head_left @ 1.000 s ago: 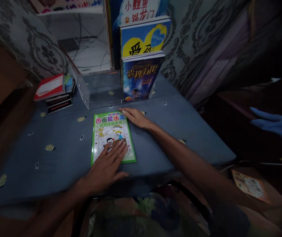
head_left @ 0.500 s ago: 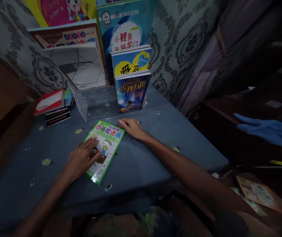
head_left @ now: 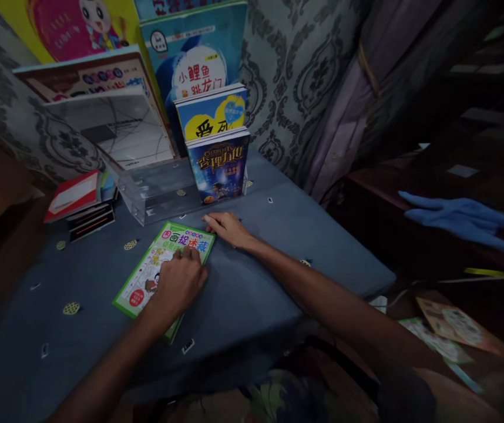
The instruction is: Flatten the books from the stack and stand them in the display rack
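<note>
A green-edged picture book (head_left: 140, 270) lies closed and slanted on the blue-grey tablecloth. Over the middle and right of its cover rests my left hand (head_left: 181, 282), fingers bent a little and slightly apart, with nothing in its grasp; it hides part of the cover picture. At the book's top right corner, my right hand (head_left: 229, 229) has its fingers curled and its thumb and forefinger close together on the corner. Behind the book stands a clear acrylic rack (head_left: 164, 205), with a dark blue book (head_left: 219, 167) upright at its right end.
Larger books, among them a teal one (head_left: 229, 44) and a white-covered one (head_left: 124, 132), stand at the back against the patterned wall covering. Left of the rack is a small book stack (head_left: 78, 194). A blue glove (head_left: 459, 217) lies on a dark surface at the right.
My left hand has moved right across the cover, its fingers now more bent. More of the book's lower left shows. The view has shifted; my right hand stays at the top right corner.
</note>
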The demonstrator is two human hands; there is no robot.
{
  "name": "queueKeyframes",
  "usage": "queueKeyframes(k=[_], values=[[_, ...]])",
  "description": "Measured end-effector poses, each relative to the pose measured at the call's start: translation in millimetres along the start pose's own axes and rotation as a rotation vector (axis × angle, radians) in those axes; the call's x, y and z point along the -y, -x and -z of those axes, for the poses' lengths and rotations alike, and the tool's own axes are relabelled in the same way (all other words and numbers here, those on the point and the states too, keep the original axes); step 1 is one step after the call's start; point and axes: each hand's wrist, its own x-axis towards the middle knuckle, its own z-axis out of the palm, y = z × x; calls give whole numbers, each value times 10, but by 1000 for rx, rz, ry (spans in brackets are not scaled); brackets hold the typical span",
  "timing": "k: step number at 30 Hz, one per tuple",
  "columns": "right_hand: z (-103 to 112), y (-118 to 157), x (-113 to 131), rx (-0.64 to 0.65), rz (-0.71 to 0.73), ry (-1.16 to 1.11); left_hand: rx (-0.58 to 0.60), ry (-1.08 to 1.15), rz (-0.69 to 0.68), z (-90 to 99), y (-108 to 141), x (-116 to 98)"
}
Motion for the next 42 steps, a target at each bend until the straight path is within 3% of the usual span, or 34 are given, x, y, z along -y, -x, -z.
queueKeyframes(k=[5, 13, 22, 24, 27, 29, 31, 38, 42], values=[[28, -14, -19, -13, -4, -30, 72, -18, 16, 92, -17, -31], [82, -26, -22, -97, 6, -45, -10, -16, -14, 49, -28, 33], [89, 6, 60, -242, 40, -204, -6, -3, 2, 38, -24, 15], [78, 11, 73, -195, 44, -257, 5, 1, 11, 32, -21, -11], [63, 22, 82, 5, 24, -297, 13, -8, 28, 11, -19, -57], [67, 34, 93, 147, 17, -254, 3, -9, 30, -2, -16, -74], [87, 46, 112, 209, 24, -187, -11, -4, 23, -14, -7, -70], [125, 8, 100, 103, 57, 10, -127, 6, -10, -146, -3, 42], [54, -47, 39, 112, 101, 81, -172, 14, 2, -202, -55, 106]])
